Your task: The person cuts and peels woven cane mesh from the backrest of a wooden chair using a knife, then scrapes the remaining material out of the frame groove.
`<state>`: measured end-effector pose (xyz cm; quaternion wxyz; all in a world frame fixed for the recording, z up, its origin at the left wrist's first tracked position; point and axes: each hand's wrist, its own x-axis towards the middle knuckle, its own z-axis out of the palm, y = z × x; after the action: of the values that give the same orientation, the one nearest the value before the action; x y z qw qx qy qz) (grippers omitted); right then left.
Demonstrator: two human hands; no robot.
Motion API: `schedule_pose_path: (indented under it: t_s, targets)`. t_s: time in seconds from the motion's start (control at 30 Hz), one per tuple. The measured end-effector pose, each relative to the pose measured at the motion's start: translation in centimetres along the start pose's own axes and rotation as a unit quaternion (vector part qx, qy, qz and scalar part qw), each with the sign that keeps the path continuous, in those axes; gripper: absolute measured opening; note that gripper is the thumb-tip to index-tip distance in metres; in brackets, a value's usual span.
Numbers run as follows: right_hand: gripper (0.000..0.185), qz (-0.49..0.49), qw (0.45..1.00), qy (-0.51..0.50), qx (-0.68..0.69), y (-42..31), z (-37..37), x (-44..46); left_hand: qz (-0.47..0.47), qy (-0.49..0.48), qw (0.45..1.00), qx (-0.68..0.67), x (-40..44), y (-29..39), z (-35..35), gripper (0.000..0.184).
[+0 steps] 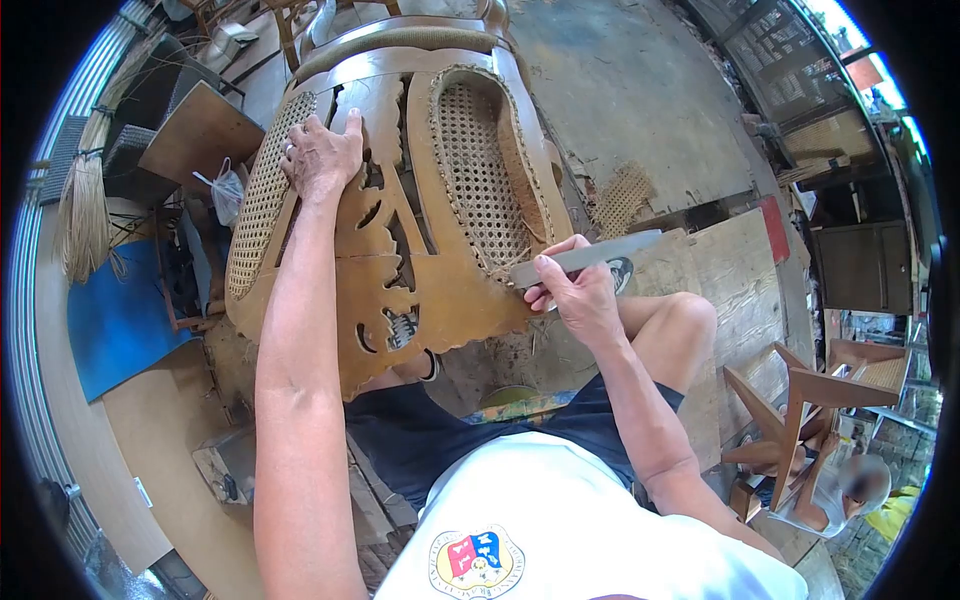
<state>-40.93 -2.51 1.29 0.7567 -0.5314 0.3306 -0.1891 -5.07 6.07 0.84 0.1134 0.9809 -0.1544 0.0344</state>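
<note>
A carved wooden chair back (365,270) lies tilted in front of me, with a woven cane panel on each side. My left hand (325,160) rests on the frame beside the left cane panel (262,215), thumb spread from the slightly bent fingers. In a closed grip, my right hand (582,295) holds a flat grey blade-like tool (605,254); its exact kind is unclear. One end of the tool touches the lower rim of the right cane panel (475,150). Along that panel's inner right side, a strip of cane stands loose and curled up.
A scrap of cane webbing (622,200) lies on the floor to the right. Bundled cane strands (90,210) hang at the left above a blue sheet (125,315). At right are a wooden chair frame (800,400) and another person (835,495). My bent knee is beside the tool.
</note>
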Motion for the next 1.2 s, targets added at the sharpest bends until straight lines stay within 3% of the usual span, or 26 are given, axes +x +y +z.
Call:
schedule_pose_path:
  t_s: [0.1, 0.13, 0.23, 0.3, 0.4, 0.53, 0.57, 0.7, 0.83, 0.87, 0.93, 1.0, 1.07, 1.2]
  targets:
    - [0.014, -0.030, 0.991, 0.063, -0.118, -0.2, -2.4, 1.0, 0.000, -0.001, 1.000, -0.006, 0.1, -0.1, 0.0, 0.078]
    - [0.014, 0.010, 0.990, 0.089, -0.112, -0.8, -3.8, 1.0, -0.001, -0.001, 1.000, -0.008, 0.2, -0.1, 0.0, 0.078]
    - [0.013, -0.024, 0.991, 0.090, -0.093, -0.4, -4.1, 0.5, -0.004, 0.006, 1.000, -0.003, -0.1, 0.2, -0.2, 0.078]
    - [0.012, -0.041, 0.996, -0.023, -0.078, -1.1, -1.4, -0.1, -0.001, 0.003, 1.000, -0.001, -0.1, -0.1, 0.2, 0.078]
    - [0.013, -0.021, 0.996, -0.042, -0.074, 0.3, -1.7, 1.1, 0.006, 0.004, 1.000, 0.005, 0.1, 0.0, -0.1, 0.078]
    - [0.017, -0.027, 0.994, 0.044, -0.099, 0.3, -3.1, 2.0, -0.005, 0.001, 1.000, 0.005, 0.0, 0.0, 0.1, 0.078]
    - [0.017, -0.044, 0.992, -0.003, -0.116, 0.5, -2.4, 1.1, -0.003, 0.002, 1.000, 0.011, 0.2, 0.1, 0.1, 0.078]
    - [0.016, -0.033, 0.989, 0.024, -0.140, 0.6, -2.8, 1.5, 0.000, 0.006, 1.000, 0.003, 0.2, 0.0, -0.3, 0.078]
    - [0.019, -0.043, 0.989, -0.065, -0.123, 0.5, -2.1, 0.5, 0.000, 0.003, 1.000, 0.002, 0.1, 0.1, 0.1, 0.078]
    - [0.019, -0.042, 0.990, -0.063, -0.122, 0.5, -2.9, 1.0, 0.003, 0.009, 1.000, 0.006, 0.1, 0.0, 0.2, 0.078]
    - [0.017, -0.033, 0.985, 0.035, -0.165, 0.8, -4.8, 2.5, 0.005, 0.015, 1.000, 0.005, 0.2, 0.0, 0.0, 0.079]
    - [0.017, -0.026, 0.989, 0.023, -0.145, 0.6, -4.0, 2.1, -0.002, 0.009, 1.000, 0.007, 0.2, 0.1, 0.1, 0.079]
    - [0.017, -0.030, 0.988, -0.093, -0.120, 0.4, -2.7, 0.8, 0.001, 0.008, 1.000, 0.009, 0.1, 0.1, 0.3, 0.079]
    - [0.019, -0.005, 0.993, -0.043, -0.110, -0.4, -4.1, 2.7, 0.000, 0.003, 1.000, 0.007, 0.3, 0.1, 0.0, 0.080]
